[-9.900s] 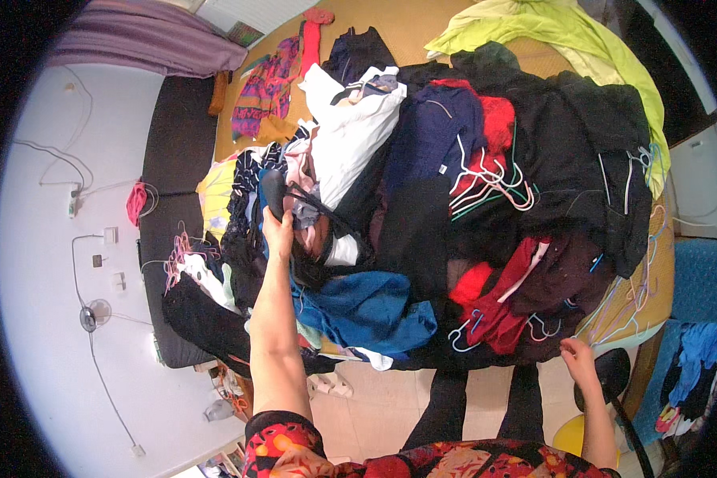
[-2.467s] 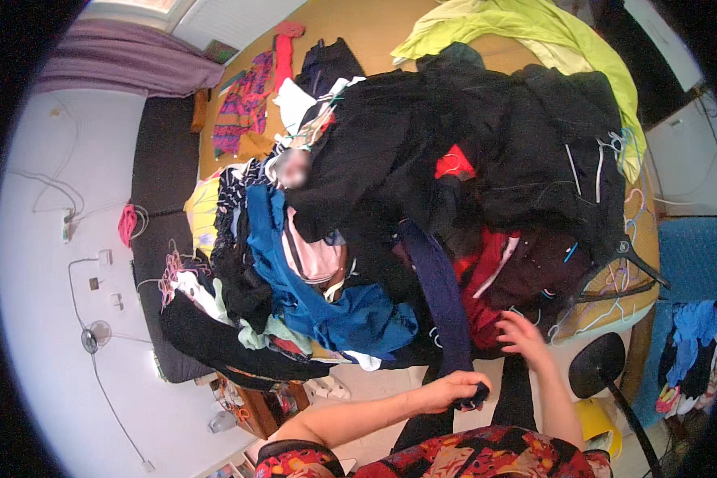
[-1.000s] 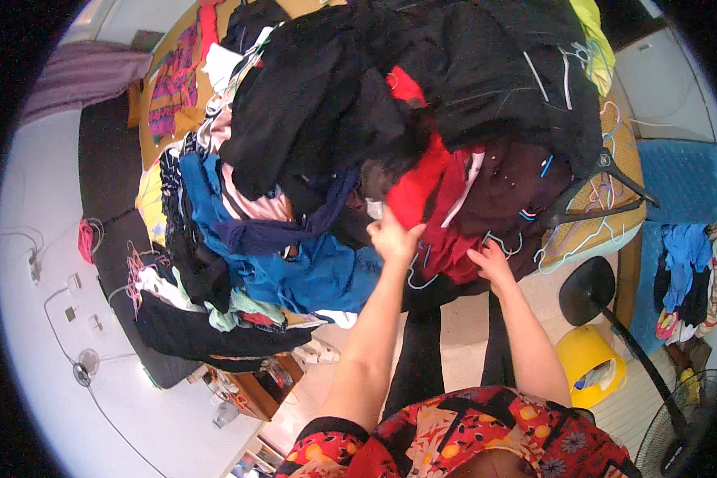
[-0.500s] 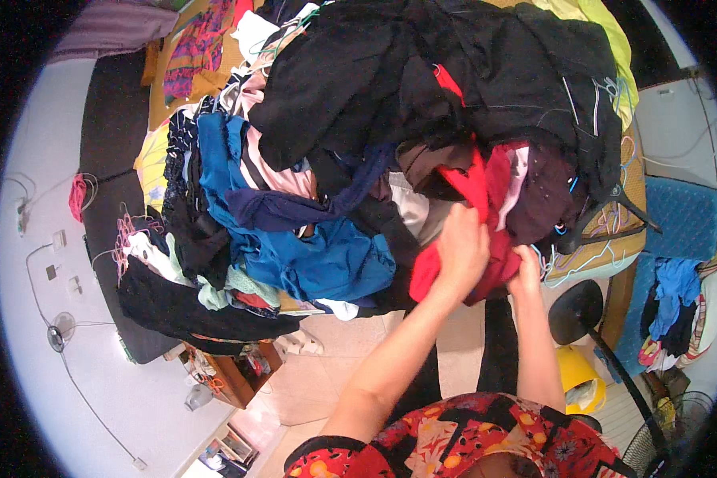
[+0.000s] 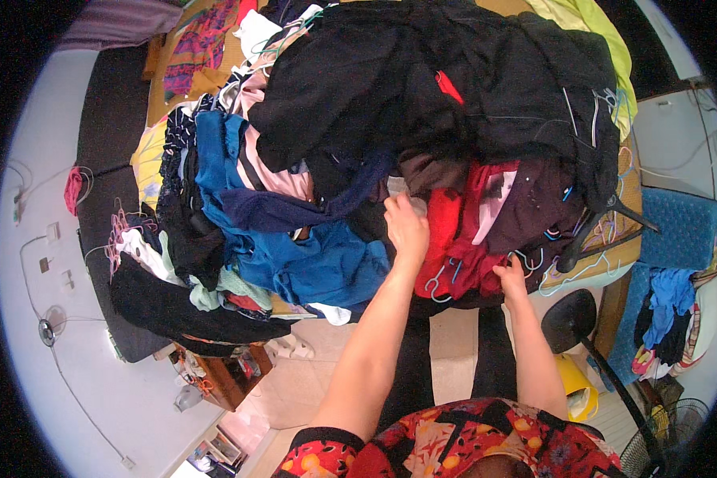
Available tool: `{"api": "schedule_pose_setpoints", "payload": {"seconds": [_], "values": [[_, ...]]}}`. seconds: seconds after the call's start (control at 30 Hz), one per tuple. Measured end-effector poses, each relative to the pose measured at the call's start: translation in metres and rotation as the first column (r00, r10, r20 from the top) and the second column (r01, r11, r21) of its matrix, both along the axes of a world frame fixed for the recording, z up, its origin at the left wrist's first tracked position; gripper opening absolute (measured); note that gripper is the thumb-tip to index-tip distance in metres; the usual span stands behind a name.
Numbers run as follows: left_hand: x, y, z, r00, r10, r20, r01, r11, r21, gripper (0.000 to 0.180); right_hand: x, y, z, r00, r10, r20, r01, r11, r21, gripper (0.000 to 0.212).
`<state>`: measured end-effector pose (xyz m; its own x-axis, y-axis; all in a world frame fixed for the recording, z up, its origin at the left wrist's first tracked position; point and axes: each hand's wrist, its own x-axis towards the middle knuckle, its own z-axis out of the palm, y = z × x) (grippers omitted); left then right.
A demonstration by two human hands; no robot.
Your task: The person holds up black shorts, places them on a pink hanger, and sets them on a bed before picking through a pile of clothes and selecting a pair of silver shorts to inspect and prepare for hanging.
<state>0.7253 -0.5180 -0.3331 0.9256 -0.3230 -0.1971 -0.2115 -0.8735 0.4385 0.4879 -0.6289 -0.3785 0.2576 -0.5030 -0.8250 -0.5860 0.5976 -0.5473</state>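
A large heap of clothes lies before me. My left hand [image 5: 408, 229] has its fingers curled at a pale grey cloth [image 5: 396, 186], which shows between brown and red garments. Just right of it lies a bright red garment [image 5: 442, 227], with a light blue hanger hook [image 5: 436, 288] sticking out at its lower edge. My right hand [image 5: 513, 279] pinches the lower edge of a dark red garment [image 5: 479, 267], close to another pale hanger hook [image 5: 534, 261]. A dark maroon garment [image 5: 526, 209] and a white-and-pink strip [image 5: 495, 203] lie beyond.
A black garment [image 5: 358, 88] covers the back of the heap, with blue clothes [image 5: 311, 263] at the left. Several hangers [image 5: 589, 275] lie at the bed's right edge. A black padded stand [image 5: 570, 320], a yellow bin [image 5: 575, 390] and a fan [image 5: 677, 422] stand at the right.
My left hand has moved left and away from the red garment to the pale grey cloth. The red garment now lies flatter, with hanger hooks showing. My right hand stays near its edge.
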Motion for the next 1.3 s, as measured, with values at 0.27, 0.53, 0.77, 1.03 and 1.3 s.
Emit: {"api": "schedule_pose_setpoints", "payload": {"seconds": [0.27,0.53,0.77,1.03,1.3], "values": [[0.032,0.002,-0.010,0.976,-0.210,0.060,0.182,0.934,0.306,0.055,-0.015,0.001,0.030,0.995,0.025,0.094,-0.036,0.993,0.116,0.049],[0.069,0.069,0.070,0.998,-0.063,-0.026,0.064,0.997,0.036,0.033,-0.026,-0.004,0.064,0.973,0.138,0.183,-0.153,0.986,0.065,0.029],[0.092,0.124,0.250,0.955,0.018,-0.298,-0.166,0.860,-0.483,0.030,0.005,0.007,0.097,0.935,0.227,0.271,-0.238,0.971,0.007,0.027],[0.042,0.199,0.382,0.925,0.208,-0.319,-0.380,0.542,-0.750,0.018,0.082,0.039,0.155,0.826,0.290,0.484,-0.323,0.946,-0.016,0.028],[-0.013,0.248,0.454,0.913,0.395,-0.102,-0.260,0.371,-0.892,0.028,0.092,0.039,0.212,0.747,0.360,0.559,-0.370,0.924,-0.100,0.028]]}}
